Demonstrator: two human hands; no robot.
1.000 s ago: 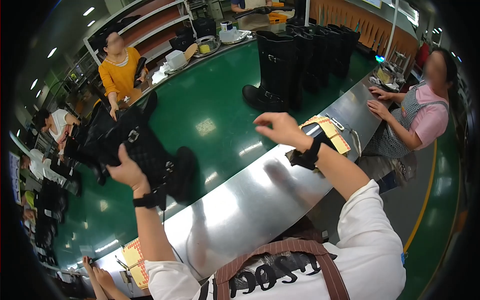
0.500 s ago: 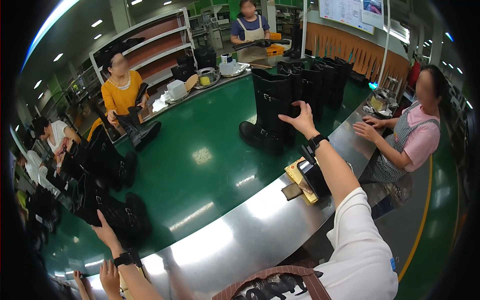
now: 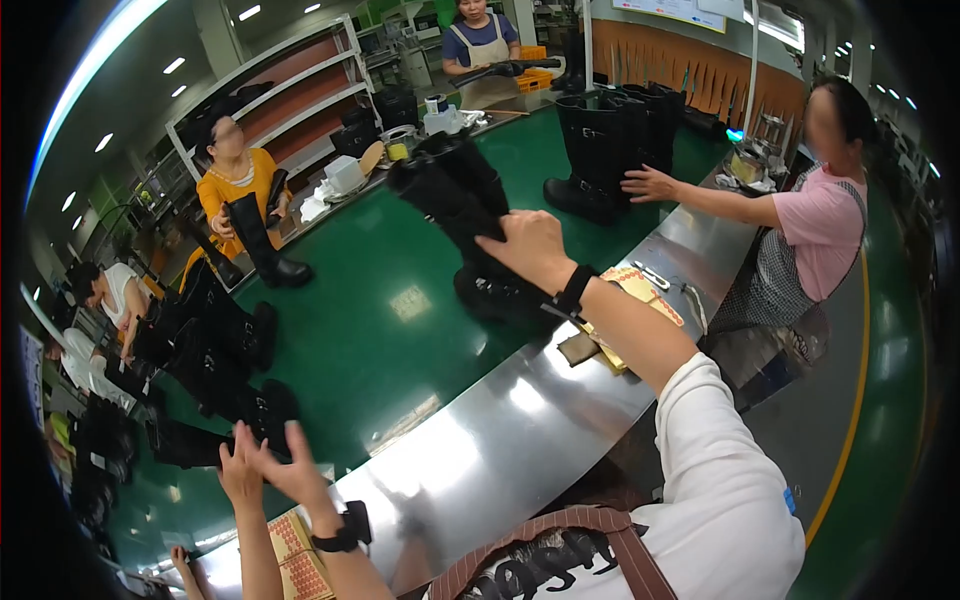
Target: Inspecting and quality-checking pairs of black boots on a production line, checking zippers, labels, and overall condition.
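While right hand [image 3: 535, 245] clamps tall black boot [image 3: 455, 195], lifted at 12 o'clock over green belt [image 3: 380, 330], left hand [image 3: 290, 465] spreads open at 8 o'clock, touching nothing, near boot pair [image 3: 215, 420]. Change: half second ago right hand reached empty toward far boots [image 3: 600, 150]; now grip closed on boot shaft. Left hand has risen higher. Steel surface [image 3: 500, 440] below.

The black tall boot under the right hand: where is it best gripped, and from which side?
Probably at the mid shaft, from the wearer's near side. The black boot leans up and away over the green belt, its foot end low near the steel edge. The right hand already lies across the shaft there, fingers wrapping it.
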